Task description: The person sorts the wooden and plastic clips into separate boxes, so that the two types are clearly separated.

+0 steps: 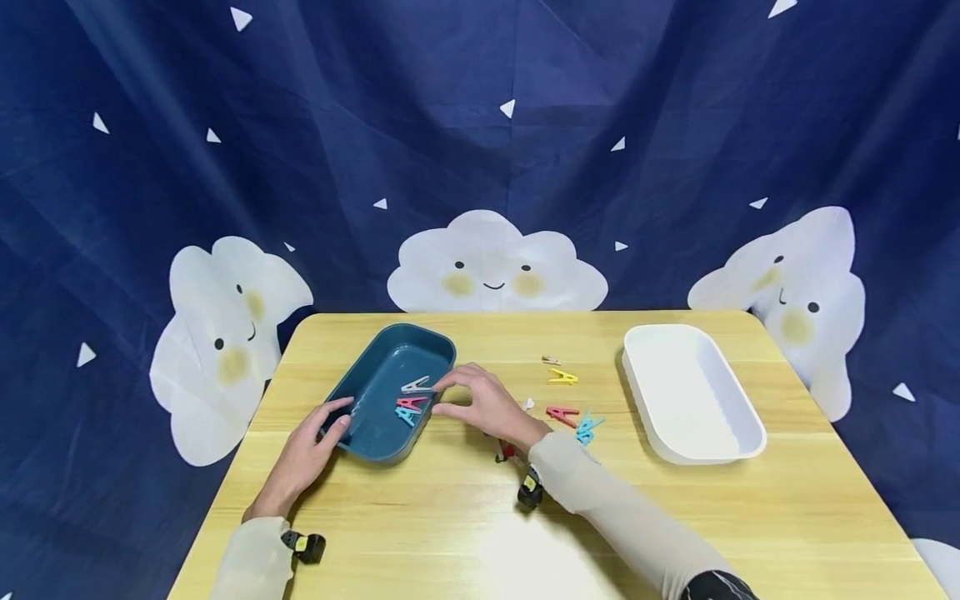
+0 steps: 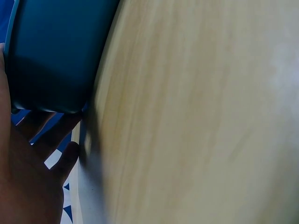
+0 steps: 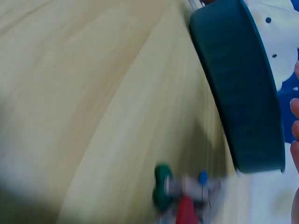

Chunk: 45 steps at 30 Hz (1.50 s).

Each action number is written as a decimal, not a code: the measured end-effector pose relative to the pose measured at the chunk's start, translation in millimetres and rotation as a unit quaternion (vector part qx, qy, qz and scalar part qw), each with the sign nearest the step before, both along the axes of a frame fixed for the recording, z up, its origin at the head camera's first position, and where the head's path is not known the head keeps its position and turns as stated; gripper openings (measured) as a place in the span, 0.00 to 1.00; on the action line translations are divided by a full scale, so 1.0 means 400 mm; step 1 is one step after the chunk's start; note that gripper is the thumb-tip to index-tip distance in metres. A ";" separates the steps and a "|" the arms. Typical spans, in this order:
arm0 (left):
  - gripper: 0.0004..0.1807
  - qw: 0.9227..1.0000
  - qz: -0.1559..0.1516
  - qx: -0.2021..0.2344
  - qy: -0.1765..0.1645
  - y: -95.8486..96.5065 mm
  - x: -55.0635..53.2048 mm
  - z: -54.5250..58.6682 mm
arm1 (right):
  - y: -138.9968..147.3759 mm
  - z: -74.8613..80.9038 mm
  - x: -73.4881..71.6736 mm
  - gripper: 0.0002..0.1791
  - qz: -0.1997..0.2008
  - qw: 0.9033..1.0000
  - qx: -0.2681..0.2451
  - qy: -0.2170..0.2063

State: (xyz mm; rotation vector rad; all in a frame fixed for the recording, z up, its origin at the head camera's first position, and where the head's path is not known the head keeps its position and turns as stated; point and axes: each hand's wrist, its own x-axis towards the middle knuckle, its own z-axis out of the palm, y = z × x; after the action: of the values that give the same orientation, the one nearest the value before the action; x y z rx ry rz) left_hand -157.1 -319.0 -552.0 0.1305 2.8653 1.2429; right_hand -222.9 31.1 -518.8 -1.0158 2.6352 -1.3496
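Note:
My left hand [image 1: 303, 450] grips the near-left corner of a dark teal plastic bin [image 1: 360, 379], thumb over the rim; in the left wrist view several fingers lie against its end wall. Inside the bin are a grey clothespin [image 1: 415, 386], a red clothespin [image 1: 409, 402] and a light blue clothespin [image 1: 407, 416]. At the bin's right rim is my right hand [image 1: 483, 404], thumb and index finger apart, nothing pinched between them. The index fingertip is close to the grey clothespin's end. Only fingertips [image 3: 294, 107] of this hand show at the right wrist view's edge.
Right of the right hand lie a yellow clothespin [image 1: 562, 377], a small wooden one [image 1: 551, 361], a red one [image 1: 562, 415] and a blue one [image 1: 588, 427]. Several more, including a green one [image 3: 161, 186], lie partly hidden beneath the right wrist. A white bin [image 1: 693, 396] stands at the right.

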 end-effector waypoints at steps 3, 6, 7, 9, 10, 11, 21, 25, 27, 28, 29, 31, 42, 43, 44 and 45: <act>0.31 1.000 -0.001 -0.001 -0.002 0.001 0.000 -0.002 | 0.038 -0.001 0.006 0.19 -0.010 1.000 -0.002 0.002; 0.31 1.000 -0.001 0.000 -0.004 0.000 0.000 -0.003 | 0.074 0.001 0.014 0.18 -0.019 1.000 -0.003 0.009; 0.31 1.000 -0.001 0.001 -0.004 0.000 0.000 -0.003 | 0.085 0.002 0.017 0.17 -0.024 1.000 -0.002 0.012; 0.31 1.000 0.000 0.001 -0.003 -0.001 0.000 -0.002 | 0.105 0.003 0.021 0.16 -0.032 0.999 -0.001 0.017; 0.31 1.000 -0.001 0.001 -0.002 -0.002 0.000 -0.002 | 0.115 0.004 0.023 0.16 -0.035 0.999 -0.003 0.019; 0.30 1.000 -0.001 0.001 -0.001 -0.002 -0.001 -0.002 | 0.123 0.005 0.025 0.16 -0.039 0.999 -0.004 0.020; 0.30 1.000 -0.005 0.003 0.005 -0.001 -0.005 -0.003 | 0.204 -0.003 0.038 0.15 -0.062 0.997 -0.008 0.044; 0.30 1.000 -0.006 0.005 0.006 -0.002 -0.007 -0.005 | 0.234 -0.015 0.044 0.15 -0.077 0.996 -0.005 0.042; 0.30 1.000 -0.006 0.007 0.005 -0.003 -0.007 -0.005 | 0.249 -0.021 0.049 0.16 -0.086 0.996 -0.002 0.035; 0.30 1.000 -0.005 0.007 0.005 -0.004 -0.007 -0.005 | 0.255 -0.024 0.051 0.16 -0.089 0.995 -0.002 0.033; 0.30 1.000 -0.005 0.007 0.005 -0.005 -0.006 -0.005 | 0.262 -0.027 0.054 0.16 -0.091 0.995 -0.002 0.034; 0.30 1.000 -0.003 0.007 0.004 -0.006 -0.006 -0.004 | 0.275 -0.032 0.060 0.17 -0.097 0.995 -0.001 0.030; 0.30 1.000 -0.004 0.011 0.004 -0.005 -0.006 -0.001 | 0.344 -0.063 0.090 0.14 -0.116 0.993 0.001 0.022; 0.30 1.000 -0.004 0.011 0.004 -0.005 -0.006 -0.001 | 0.349 -0.066 0.092 0.14 -0.114 0.993 0.003 0.026; 0.30 1.000 -0.004 0.012 0.004 -0.005 -0.006 -0.001 | 0.354 -0.068 0.093 0.13 -0.111 0.993 0.003 0.033; 0.30 1.000 -0.004 0.012 0.004 -0.005 -0.007 -0.001 | 0.359 -0.071 0.094 0.12 -0.109 0.993 0.005 0.040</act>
State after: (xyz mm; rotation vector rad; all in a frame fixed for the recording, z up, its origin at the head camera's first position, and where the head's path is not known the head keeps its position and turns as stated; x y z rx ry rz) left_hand -159.8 -320.8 -552.5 0.1466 2.8549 1.2778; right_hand -185.1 174.6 -547.1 -0.8170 2.8819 -1.3584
